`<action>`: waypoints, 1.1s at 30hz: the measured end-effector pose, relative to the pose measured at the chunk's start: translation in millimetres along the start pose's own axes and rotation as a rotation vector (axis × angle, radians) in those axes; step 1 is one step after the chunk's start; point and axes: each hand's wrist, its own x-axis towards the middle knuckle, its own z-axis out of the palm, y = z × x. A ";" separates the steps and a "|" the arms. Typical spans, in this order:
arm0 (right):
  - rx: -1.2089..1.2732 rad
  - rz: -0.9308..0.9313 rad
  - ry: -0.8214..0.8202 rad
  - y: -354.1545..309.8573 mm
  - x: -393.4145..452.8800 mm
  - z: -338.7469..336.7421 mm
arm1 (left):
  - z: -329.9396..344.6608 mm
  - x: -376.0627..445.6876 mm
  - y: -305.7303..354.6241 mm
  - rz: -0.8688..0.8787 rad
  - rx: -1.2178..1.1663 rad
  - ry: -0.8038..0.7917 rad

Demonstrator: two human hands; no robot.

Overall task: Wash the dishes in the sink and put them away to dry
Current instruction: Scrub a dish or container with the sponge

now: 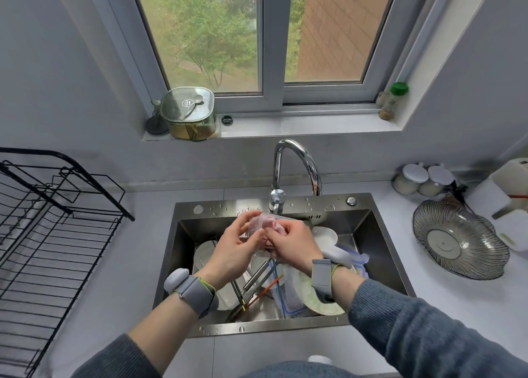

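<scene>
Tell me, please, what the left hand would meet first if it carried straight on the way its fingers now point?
Probably nothing new: the left hand already grips the clear glass. Past it lies the right hand, though depth is unclear.

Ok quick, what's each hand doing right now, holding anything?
Left hand: grips the clear glass under the faucet.
Right hand: fingers curled into the same glass, rubbing it.

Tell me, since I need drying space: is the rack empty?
Empty as far as shown: the rack has only bare black wires; its left part is out of frame.
</scene>
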 end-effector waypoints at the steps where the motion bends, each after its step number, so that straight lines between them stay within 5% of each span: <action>1: -0.075 -0.007 0.039 0.9 1.4 -4.8 | 0.7 -1.4 0.5 0.022 0.021 0.014; 8: -0.189 0.103 0.285 13.8 1.0 -16.3 | 10.8 -6.6 -0.5 0.076 0.025 0.045; 16: 0.056 -0.149 0.031 -9.7 -19.9 3.9 | 7.6 -1.1 -5.6 -0.077 -0.235 0.017; 22: -0.389 -0.343 0.045 4.1 -7.1 -4.8 | 10.8 -6.6 -7.4 -0.002 -0.123 0.104; 26: -0.661 -0.278 0.044 12.0 2.6 -19.8 | 3.8 -9.2 -9.3 0.044 0.003 0.098; 30: -0.322 -0.072 0.208 6.3 0.2 -6.4 | 9.2 -11.1 -1.1 0.047 0.035 0.114; 33: -0.082 -0.078 0.169 -1.5 -5.3 5.8 | 12.9 -6.5 -1.2 -0.020 -0.105 0.097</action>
